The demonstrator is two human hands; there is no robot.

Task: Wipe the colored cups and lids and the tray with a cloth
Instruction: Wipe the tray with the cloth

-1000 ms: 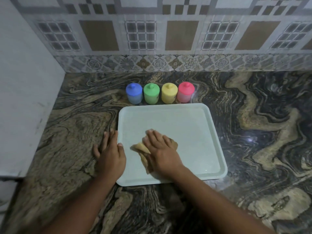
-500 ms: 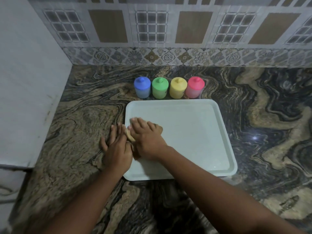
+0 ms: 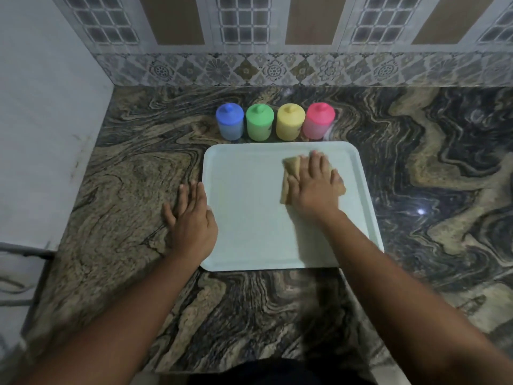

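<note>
A right hand (image 3: 315, 184) presses a tan cloth (image 3: 291, 173) with flat fingers onto a pale tray (image 3: 249, 218) on a marbled countertop (image 3: 125, 190); the left hand (image 3: 191, 218), fingers straight, rests at the tray's left edge, blue (image 3: 229, 122), green (image 3: 259, 122), yellow (image 3: 290, 122) and pink (image 3: 319, 121) lidded cups lined up just behind

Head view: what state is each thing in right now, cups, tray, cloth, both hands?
Tray: flat on counter, holds only the cloth.
Cloth: bunched, pressed under right hand.
Blue cup: upright, lidded.
Green cup: upright, lidded.
Yellow cup: upright, lidded.
Pink cup: upright, lidded.
Left hand: flat, at tray's left edge.
Right hand: flat, pressing cloth.
</note>
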